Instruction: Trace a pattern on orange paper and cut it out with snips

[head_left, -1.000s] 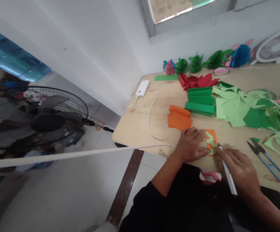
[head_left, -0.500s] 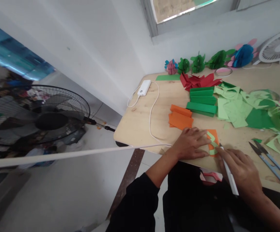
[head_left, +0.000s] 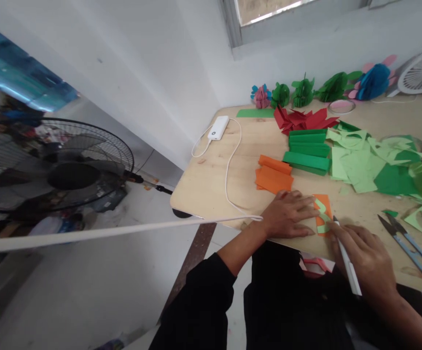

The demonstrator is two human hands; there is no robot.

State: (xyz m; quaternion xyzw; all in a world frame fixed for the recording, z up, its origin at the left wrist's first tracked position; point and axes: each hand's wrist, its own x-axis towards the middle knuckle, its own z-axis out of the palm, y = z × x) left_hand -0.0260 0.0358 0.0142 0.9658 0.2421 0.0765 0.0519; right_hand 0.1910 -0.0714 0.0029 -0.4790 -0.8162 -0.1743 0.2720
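Near the table's front edge lies an orange paper piece [head_left: 326,203] with a light green paper cutout [head_left: 322,226] on top of it. My left hand [head_left: 290,215] rests flat with fingers spread, its fingertips at the left side of the cutout. A white pen [head_left: 349,267] is gripped in my right hand [head_left: 367,257], its dark tip at the right edge of the orange paper. Right-hand fingertips also touch the cutout's right side. Blue-handled thread snips [head_left: 415,250] lie to the right of my right hand.
Orange paper [head_left: 274,180], folded green paper [head_left: 307,158], red paper [head_left: 302,120] and light green scraps [head_left: 360,165] lie beyond my hands. Paper honeycomb figures [head_left: 302,92] line the wall. A white cable [head_left: 123,232] runs from a power bank [head_left: 219,128] across the front-left view.
The camera view has shifted slightly. Both hands, the pen and the papers keep nearly the same places relative to each other.
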